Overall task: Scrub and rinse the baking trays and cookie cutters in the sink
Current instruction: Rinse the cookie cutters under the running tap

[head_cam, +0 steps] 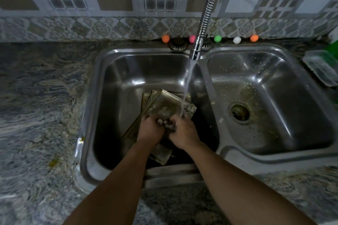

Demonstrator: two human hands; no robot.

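Here no writing or brand can be read on anything, and the dim light blurs much of the left basin of the sink [87, 115], where stacked trays [164, 102] lie tilted under the water [186, 86] running from the tap [196, 51]. The left hand [150, 130] and right hand [184, 131] meet over the trays, fingers curled round a small soapy cutter [168, 123] that they mostly hide. A fluted cutter [190, 110] rests on the trays just beyond the right hand.
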